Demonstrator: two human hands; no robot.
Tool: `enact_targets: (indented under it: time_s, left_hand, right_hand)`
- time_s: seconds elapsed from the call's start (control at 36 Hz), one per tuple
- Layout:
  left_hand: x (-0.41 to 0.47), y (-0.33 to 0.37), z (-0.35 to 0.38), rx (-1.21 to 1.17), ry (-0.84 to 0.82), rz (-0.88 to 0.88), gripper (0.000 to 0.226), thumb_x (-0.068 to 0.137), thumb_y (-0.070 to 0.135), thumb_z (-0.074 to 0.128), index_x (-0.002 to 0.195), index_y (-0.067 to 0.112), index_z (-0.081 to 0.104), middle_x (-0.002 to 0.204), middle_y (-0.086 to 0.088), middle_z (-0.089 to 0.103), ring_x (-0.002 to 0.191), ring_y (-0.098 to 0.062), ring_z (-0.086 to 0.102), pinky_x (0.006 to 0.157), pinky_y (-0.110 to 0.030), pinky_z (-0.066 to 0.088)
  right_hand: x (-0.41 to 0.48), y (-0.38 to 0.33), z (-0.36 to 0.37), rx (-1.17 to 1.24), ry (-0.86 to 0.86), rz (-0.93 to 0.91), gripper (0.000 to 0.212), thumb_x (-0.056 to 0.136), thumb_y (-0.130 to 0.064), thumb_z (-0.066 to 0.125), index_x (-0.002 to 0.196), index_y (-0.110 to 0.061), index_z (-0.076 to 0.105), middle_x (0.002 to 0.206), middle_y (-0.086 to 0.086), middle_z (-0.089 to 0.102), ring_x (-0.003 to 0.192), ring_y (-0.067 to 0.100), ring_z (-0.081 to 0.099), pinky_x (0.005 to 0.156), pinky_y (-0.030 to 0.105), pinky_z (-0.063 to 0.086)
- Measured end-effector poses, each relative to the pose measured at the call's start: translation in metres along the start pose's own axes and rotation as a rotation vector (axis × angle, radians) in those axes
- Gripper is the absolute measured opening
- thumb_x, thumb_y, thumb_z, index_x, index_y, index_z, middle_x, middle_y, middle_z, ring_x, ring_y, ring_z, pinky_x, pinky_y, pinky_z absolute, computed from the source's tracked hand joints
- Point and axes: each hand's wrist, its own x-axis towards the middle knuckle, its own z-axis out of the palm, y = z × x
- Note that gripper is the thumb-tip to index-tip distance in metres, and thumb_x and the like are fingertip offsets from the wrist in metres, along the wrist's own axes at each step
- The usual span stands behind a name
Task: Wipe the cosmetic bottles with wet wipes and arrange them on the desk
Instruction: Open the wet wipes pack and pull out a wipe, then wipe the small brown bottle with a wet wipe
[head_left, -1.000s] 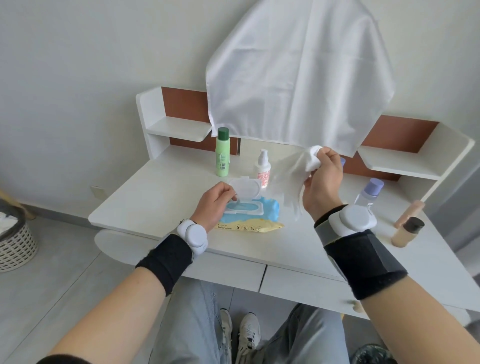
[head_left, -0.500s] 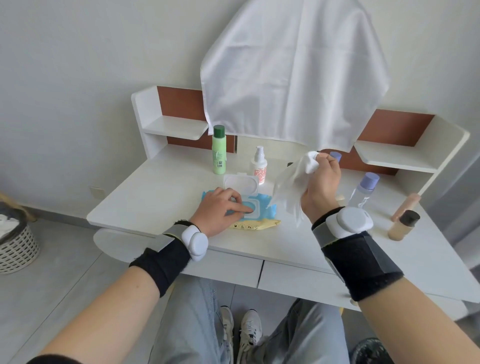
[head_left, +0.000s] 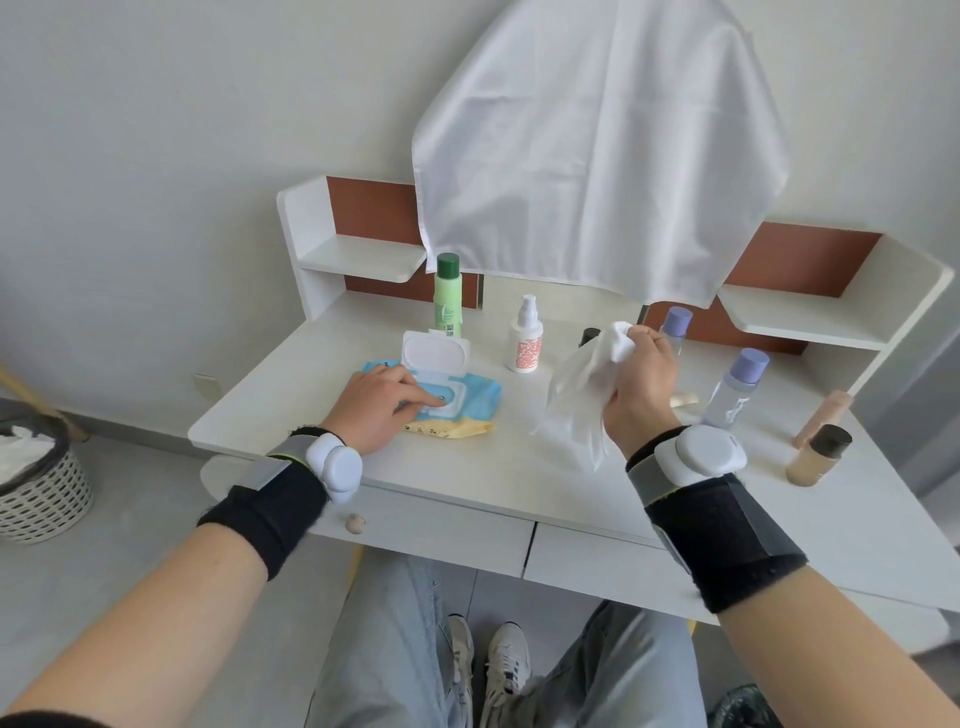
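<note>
My right hand (head_left: 640, 383) grips a white wet wipe (head_left: 576, 389) that hangs loose above the desk (head_left: 483, 473). My left hand (head_left: 382, 402) lies on the blue and yellow wet wipe pack (head_left: 470, 397), fingers straight and pressing beside its opening; the white lid (head_left: 434, 353) stands open. A green bottle (head_left: 448, 293) and a white pump bottle (head_left: 525, 338) stand behind the pack. Two clear bottles with purple caps (head_left: 736, 387) (head_left: 675, 326) stand right of my right hand. A beige bottle with a dark cap (head_left: 818, 456) and a pink tube (head_left: 823, 418) sit at the desk's right.
A white cloth (head_left: 597, 150) hangs over the back of the desk between two side shelves (head_left: 363, 254) (head_left: 810, 317). A woven basket (head_left: 36, 483) stands on the floor at the left. Drawers (head_left: 447, 525) sit under the desktop, above my knees.
My left hand moved from the lid down onto the pack and now presses it. My right hand pulled the wipe free and lowered it toward the desk.
</note>
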Motion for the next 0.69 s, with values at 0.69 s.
enact_targets:
  time_s: [0.69]
  left_hand:
    - [0.039,0.145,0.008,-0.496,0.248,0.078,0.044,0.082,0.020,0.070,0.123,0.019,0.055,0.117,0.005,0.059,0.095,-0.013,0.058,0.083,-0.034,0.051]
  right_hand:
    - [-0.017,-0.008,0.006,-0.229,-0.174,0.083,0.011,0.097,-0.015,0.046,0.095,-0.012,0.056,0.085,0.007,0.058,0.078,0.022,0.058,0.073,0.037,0.052]
